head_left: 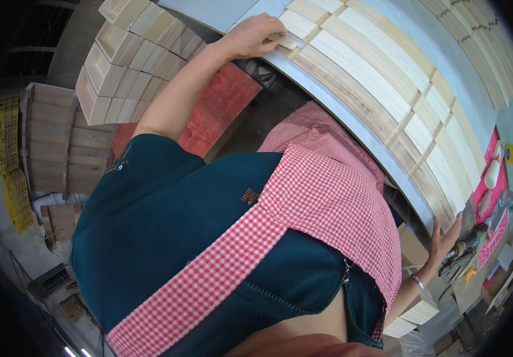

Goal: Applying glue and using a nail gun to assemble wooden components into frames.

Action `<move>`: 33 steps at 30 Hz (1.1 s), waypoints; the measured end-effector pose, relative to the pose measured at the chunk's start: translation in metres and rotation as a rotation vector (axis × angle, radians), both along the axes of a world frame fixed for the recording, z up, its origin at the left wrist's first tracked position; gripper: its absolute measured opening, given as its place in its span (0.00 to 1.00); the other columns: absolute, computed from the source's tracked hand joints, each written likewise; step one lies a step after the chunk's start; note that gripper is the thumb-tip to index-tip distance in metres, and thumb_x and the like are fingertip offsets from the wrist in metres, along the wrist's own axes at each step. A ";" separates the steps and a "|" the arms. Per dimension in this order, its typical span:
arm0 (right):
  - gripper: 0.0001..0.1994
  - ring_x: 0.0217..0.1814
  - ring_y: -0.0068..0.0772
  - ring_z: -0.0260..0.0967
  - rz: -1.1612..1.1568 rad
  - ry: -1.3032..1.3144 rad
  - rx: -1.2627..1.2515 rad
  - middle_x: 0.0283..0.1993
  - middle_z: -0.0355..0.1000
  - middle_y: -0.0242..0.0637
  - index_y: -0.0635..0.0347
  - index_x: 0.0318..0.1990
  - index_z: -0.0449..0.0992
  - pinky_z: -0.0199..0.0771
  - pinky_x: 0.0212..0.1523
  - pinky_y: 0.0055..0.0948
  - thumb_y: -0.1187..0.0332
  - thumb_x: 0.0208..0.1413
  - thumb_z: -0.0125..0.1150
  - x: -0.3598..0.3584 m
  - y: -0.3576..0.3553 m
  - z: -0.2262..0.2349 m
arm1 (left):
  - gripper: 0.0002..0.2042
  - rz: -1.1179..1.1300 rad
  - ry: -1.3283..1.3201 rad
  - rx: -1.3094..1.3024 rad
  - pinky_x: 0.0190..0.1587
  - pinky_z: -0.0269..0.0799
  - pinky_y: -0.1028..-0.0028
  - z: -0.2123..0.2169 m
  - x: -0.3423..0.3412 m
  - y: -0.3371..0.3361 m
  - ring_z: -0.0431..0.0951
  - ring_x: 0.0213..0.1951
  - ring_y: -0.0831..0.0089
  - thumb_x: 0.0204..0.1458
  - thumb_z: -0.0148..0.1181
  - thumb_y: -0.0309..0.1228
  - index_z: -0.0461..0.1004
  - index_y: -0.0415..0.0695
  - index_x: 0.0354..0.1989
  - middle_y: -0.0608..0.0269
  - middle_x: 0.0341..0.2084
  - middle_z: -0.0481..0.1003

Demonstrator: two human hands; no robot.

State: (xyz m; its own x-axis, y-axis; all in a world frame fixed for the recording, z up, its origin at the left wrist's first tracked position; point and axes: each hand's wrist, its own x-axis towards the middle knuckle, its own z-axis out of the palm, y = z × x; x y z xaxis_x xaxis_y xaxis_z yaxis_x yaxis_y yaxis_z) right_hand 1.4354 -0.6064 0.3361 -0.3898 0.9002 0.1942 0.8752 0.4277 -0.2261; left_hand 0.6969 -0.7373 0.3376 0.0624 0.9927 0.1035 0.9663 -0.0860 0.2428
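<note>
Stacks of pale wood blocks (128, 53) sit far left of the counter (328, 98), on wooden pallets (54, 143) lower down. A red board (223, 98) lies between those stacks and the counter edge.

Left hand (255, 35) reaches up to the near end of the counter, fingers curled together over a small pale wood piece (286, 40), pressing or pinching it at the counter's metal rim; the grip's underside is hidden by the hand itself.

The person's dark blue shirt (167, 226) and red checked apron (322, 202) fill the middle and cover most of what lies below the counter.

Long light wood slats (375, 77) lie side by side along the counter, with short cross pieces (420, 134) set between them.

Right hand (445, 238) sits at the far right end of the counter edge, fingers spread apart, palm flat against the end of the slat row, holding nothing; a bracelet (418, 282) rings the wrist.

Right of the counter, a pink box (488, 190), a white bottle (493, 169) and mixed tools (459, 259) are small, bent by the lens and hard to make out.
</note>
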 end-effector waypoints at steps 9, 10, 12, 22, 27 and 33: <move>0.29 0.68 0.47 0.64 0.431 0.320 -0.165 0.65 0.68 0.45 0.58 0.66 0.66 0.63 0.68 0.43 0.72 0.56 0.65 -0.239 -0.024 0.027 | 0.19 -0.060 0.049 -0.053 0.49 0.71 0.65 0.007 0.011 0.003 0.71 0.42 0.57 0.39 0.63 0.23 0.72 0.45 0.44 0.60 0.44 0.73; 0.29 0.67 0.47 0.64 0.569 0.346 -0.201 0.64 0.68 0.44 0.57 0.66 0.67 0.64 0.68 0.42 0.73 0.55 0.66 -0.272 -0.025 0.026 | 0.20 -0.050 0.030 -0.101 0.49 0.71 0.65 0.009 0.011 0.003 0.71 0.41 0.57 0.38 0.64 0.22 0.71 0.44 0.43 0.61 0.43 0.72; 0.29 0.64 0.46 0.65 0.691 0.316 -0.205 0.62 0.69 0.43 0.57 0.65 0.68 0.65 0.66 0.41 0.71 0.53 0.68 -0.324 -0.029 0.024 | 0.20 -0.050 0.023 -0.148 0.48 0.71 0.65 0.015 0.016 0.004 0.71 0.40 0.57 0.37 0.64 0.22 0.71 0.44 0.43 0.61 0.43 0.72; 0.32 0.55 0.41 0.66 0.739 0.192 -0.074 0.56 0.71 0.40 0.58 0.62 0.72 0.63 0.59 0.38 0.59 0.48 0.75 -0.357 -0.023 -0.001 | 0.20 -0.024 0.055 -0.273 0.40 0.73 0.61 0.045 0.031 -0.012 0.75 0.33 0.52 0.34 0.69 0.27 0.71 0.45 0.39 0.54 0.36 0.75; 0.32 0.56 0.41 0.67 0.695 0.193 -0.075 0.56 0.72 0.40 0.58 0.62 0.72 0.62 0.63 0.40 0.58 0.50 0.74 -0.358 -0.026 -0.010 | 0.18 -0.126 0.317 0.002 0.35 0.71 0.62 0.044 0.043 -0.013 0.74 0.28 0.55 0.37 0.69 0.31 0.70 0.45 0.38 0.56 0.32 0.75; 0.26 0.51 0.40 0.70 0.715 0.315 -0.071 0.49 0.75 0.41 0.60 0.57 0.76 0.68 0.55 0.34 0.58 0.53 0.73 -0.355 -0.026 -0.001 | 0.26 -0.220 0.612 -0.131 0.40 0.70 0.68 0.067 0.052 0.004 0.74 0.33 0.63 0.50 0.64 0.37 0.65 0.51 0.57 0.55 0.42 0.73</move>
